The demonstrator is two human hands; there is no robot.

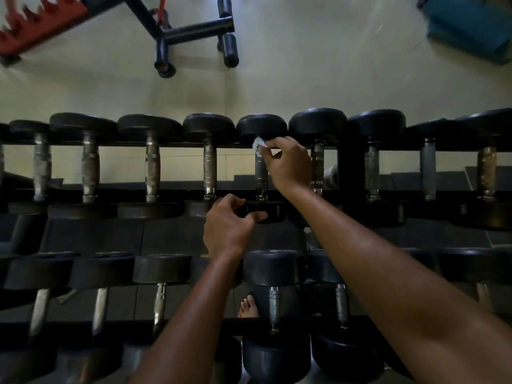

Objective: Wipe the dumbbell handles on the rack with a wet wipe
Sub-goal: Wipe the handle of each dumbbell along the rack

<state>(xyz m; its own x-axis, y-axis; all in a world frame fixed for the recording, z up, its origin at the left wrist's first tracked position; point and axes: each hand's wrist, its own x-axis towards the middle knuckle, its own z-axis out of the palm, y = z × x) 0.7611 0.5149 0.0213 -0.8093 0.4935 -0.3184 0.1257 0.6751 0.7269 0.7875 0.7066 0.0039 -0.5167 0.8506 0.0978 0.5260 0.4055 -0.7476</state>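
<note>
On upper rack | right hand pinches wet wipe against handle | left hand fingers curled, gripping dumbbell end

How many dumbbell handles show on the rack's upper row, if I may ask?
9 handles, side by side across the row; the right hand wipes the fifth. Another may be cut off at left.
</note>
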